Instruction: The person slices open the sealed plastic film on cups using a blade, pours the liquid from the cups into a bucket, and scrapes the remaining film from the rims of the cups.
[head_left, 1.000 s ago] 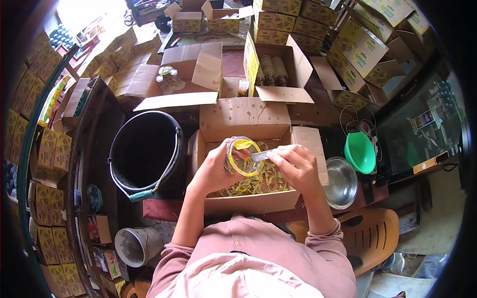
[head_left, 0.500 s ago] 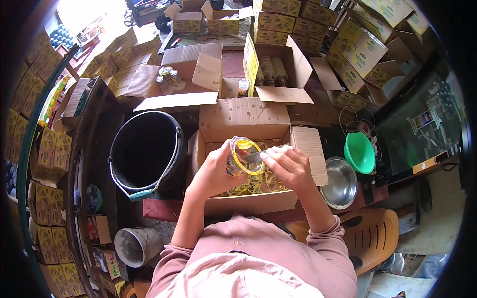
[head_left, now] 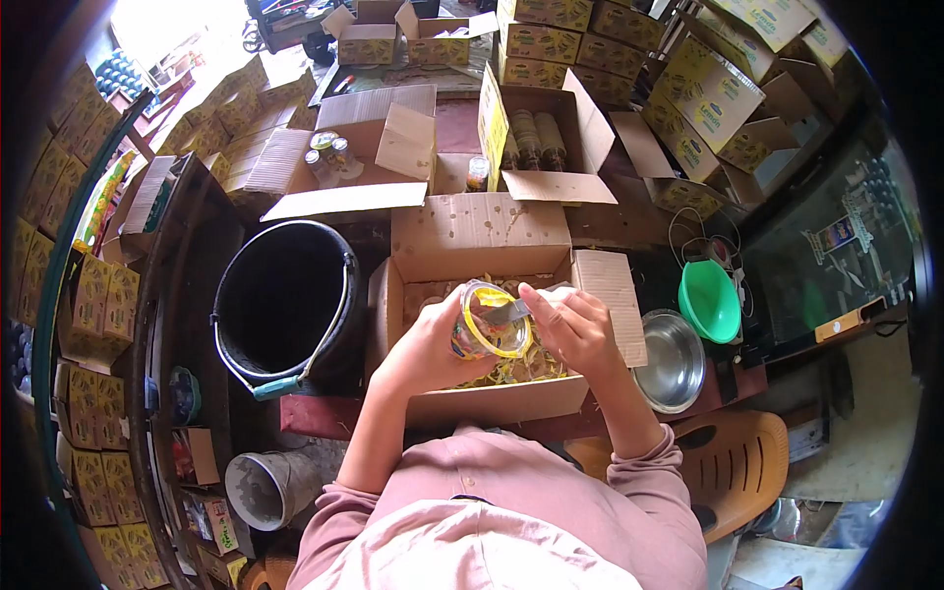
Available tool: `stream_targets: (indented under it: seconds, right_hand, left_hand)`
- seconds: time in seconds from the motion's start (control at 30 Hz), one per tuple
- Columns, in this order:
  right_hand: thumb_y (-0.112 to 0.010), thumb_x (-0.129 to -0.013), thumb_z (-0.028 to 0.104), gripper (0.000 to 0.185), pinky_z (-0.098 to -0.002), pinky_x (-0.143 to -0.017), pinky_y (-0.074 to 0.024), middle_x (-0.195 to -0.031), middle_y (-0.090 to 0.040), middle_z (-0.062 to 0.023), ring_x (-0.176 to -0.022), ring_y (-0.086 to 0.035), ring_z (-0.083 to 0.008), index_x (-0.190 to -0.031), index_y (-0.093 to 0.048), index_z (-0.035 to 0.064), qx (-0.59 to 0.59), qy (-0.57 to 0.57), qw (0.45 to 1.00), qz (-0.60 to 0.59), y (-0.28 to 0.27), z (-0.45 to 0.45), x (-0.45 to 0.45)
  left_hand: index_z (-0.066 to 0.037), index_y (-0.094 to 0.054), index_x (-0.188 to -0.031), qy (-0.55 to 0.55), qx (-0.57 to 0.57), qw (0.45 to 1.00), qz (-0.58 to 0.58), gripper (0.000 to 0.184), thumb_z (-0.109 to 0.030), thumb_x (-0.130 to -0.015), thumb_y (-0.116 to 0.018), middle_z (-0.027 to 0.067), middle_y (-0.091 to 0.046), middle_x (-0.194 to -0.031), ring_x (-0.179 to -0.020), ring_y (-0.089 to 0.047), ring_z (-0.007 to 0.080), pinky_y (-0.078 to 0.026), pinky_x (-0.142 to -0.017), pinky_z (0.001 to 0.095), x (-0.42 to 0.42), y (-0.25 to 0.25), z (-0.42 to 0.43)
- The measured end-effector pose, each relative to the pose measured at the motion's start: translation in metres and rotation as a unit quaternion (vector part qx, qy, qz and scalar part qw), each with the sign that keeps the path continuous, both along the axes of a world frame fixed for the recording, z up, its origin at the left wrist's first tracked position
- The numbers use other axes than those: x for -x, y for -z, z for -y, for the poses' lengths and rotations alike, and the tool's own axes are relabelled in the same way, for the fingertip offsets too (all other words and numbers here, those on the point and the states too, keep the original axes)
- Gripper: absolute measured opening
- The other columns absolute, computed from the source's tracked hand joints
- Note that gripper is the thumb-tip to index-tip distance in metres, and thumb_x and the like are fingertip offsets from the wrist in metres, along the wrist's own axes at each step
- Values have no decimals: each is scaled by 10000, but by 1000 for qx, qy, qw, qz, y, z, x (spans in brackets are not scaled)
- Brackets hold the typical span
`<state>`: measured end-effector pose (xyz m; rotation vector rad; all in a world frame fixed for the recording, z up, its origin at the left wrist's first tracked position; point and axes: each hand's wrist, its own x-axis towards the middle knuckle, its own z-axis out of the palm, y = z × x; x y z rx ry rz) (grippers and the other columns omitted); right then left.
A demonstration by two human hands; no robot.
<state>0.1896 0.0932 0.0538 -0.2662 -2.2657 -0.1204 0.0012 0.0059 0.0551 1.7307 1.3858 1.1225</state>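
Observation:
My left hand (head_left: 429,344) is wrapped round a clear plastic cup (head_left: 476,341) with a yellow band along its rim. The cup is tilted, its round opening towards me. A short flat metal blade (head_left: 516,311), probably a knife, sticks out of my right hand (head_left: 574,330), closed on it. The blade lies against the right side of the cup's rim. Below both hands stands an open cardboard box (head_left: 482,228) with yellow strips (head_left: 531,371) scattered in its bottom. My fingers hide part of the cup and the tool's handle.
A black bucket (head_left: 285,295) is left of the box. To its right are a steel bowl (head_left: 671,362) and a green basin (head_left: 710,301). Behind, open cartons hold jar-like cups (head_left: 327,155) and stacked cups (head_left: 526,140). An orange chair (head_left: 733,467) stands at right.
The cup has turned slightly and sits a little lower. My right hand has shifted slightly, and the blade has moved from across the opening to the rim's right side.

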Motion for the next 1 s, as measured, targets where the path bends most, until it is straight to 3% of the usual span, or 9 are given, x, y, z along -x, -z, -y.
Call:
stream_targets:
  seconds: [0.17, 0.37, 0.57, 0.7, 0.93, 1.0]
  right_hand:
    - [-635, -620, 61, 519, -272, -551, -477, -600, -510, -11, -549, -530, -126, -1132, -566, 10, -7, 3, 1000, -11, 3, -2, 0]
    - [-644, -612, 63, 510, -265, -546, -476, -611, -534, -8, -542, -530, -121, -1114, -578, 11, -9, -24, 999, -33, -2, 1, 3]
    - [-652, -607, 61, 501, -258, -537, -473, -626, -557, -8, -547, -540, -111, -1101, -586, 9, -15, -14, 1000, -11, -5, 4, -3]
    - [-654, -614, 54, 491, -252, -525, -468, -651, -578, -11, -547, -543, -105, -1098, -586, 1, -7, -22, 1000, -15, -5, 2, 0]
    - [-670, -608, 52, 493, -246, -527, -476, -682, -592, -16, -559, -555, -105, -1090, -587, -3, -21, -50, 998, -45, -6, 3, 4]
    - [-672, -608, 52, 486, -247, -535, -483, -691, -596, -20, -570, -563, -107, -1084, -589, -5, -19, -57, 997, -45, -6, 4, 3]
  left_hand:
    - [9, -446, -1108, 27, 56, 998, 23, 602, -152, -601, -727, 159, -597, -932, -864, -599, 272, -467, -771, 339, 0, -2, -1]
    - [-1, -450, -1109, 71, -16, 994, 80, 588, -131, -605, -724, 135, -593, -897, -806, -585, 217, -467, -754, 307, -2, 10, -4]
    - [-3, -465, -1095, 64, 27, 995, 77, 573, -115, -593, -716, 115, -591, -870, -777, -577, 198, -467, -741, 302, 3, 2, 0]
    - [-4, -478, -1068, 79, -10, 993, 89, 541, -109, -589, -707, 96, -591, -827, -742, -570, 149, -464, -733, 282, 0, 8, -1]
    - [-25, -485, -1047, 142, 16, 968, 205, 496, -114, -609, -700, 47, -573, -898, -806, -530, 101, -446, -751, 246, -5, 5, 0]
    - [-18, -429, -1140, 165, 67, 962, 206, 636, -109, -585, -725, 59, -525, -1017, -916, -494, 118, -400, -842, 266, -2, 12, -1]
